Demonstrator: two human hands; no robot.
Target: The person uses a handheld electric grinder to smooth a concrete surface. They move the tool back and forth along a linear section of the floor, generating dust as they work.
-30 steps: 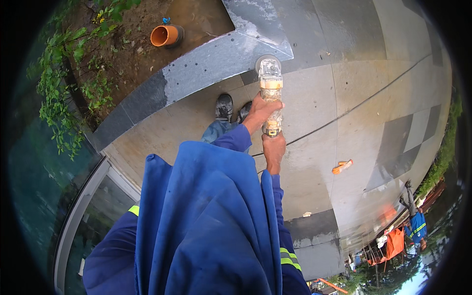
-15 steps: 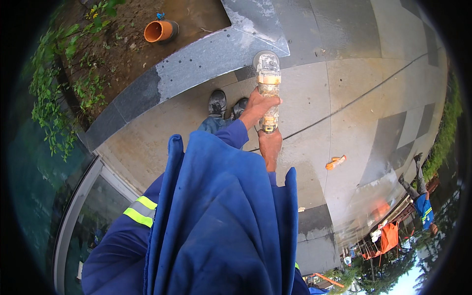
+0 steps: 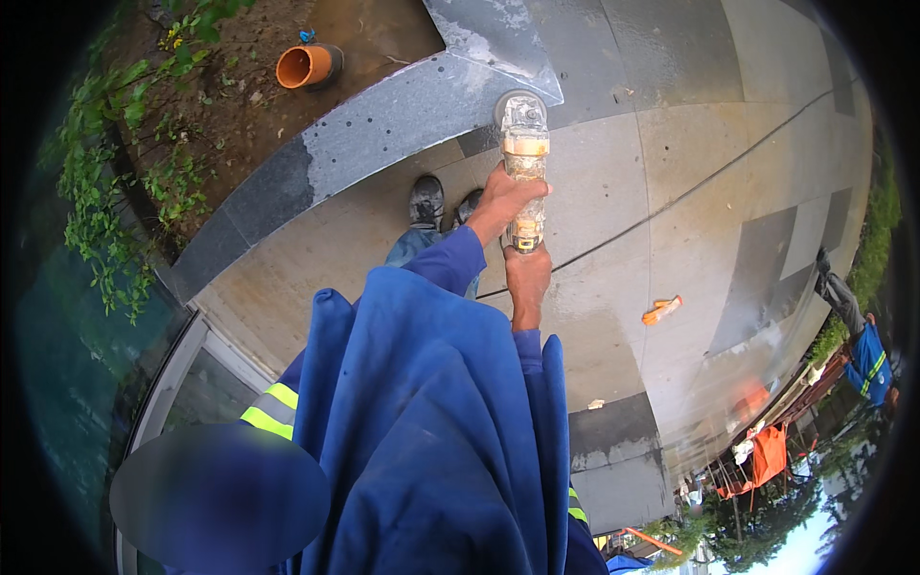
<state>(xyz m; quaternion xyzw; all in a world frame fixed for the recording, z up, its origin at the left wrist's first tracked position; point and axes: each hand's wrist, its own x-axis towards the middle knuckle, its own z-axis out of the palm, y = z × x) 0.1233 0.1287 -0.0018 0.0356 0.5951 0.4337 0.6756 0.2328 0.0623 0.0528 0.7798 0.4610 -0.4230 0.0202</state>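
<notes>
A dusty, whitish-orange angle grinder (image 3: 525, 144) reaches away from me, its disc (image 3: 510, 103) at the grey stone coping (image 3: 402, 107) near the corner. My left hand (image 3: 506, 199) is closed round the middle of the grinder's body. Behind it, my right hand (image 3: 528, 278) grips the rear end. Whether the disc is spinning cannot be made out. A dark cable (image 3: 671, 209) runs across the paving from near my right hand.
Left of the coping lies a muddy bed (image 3: 230, 115) with an orange pipe (image 3: 303, 66) and leafy plants (image 3: 115, 211). An orange glove (image 3: 662, 310) lies on the paving (image 3: 613, 230). Another person (image 3: 867, 355) in blue is at the far right, near orange cloth (image 3: 767, 455).
The view has shifted slightly. Both hands keep their hold on the grinder, which stays at the coping's corner. The person at the right has changed position.
</notes>
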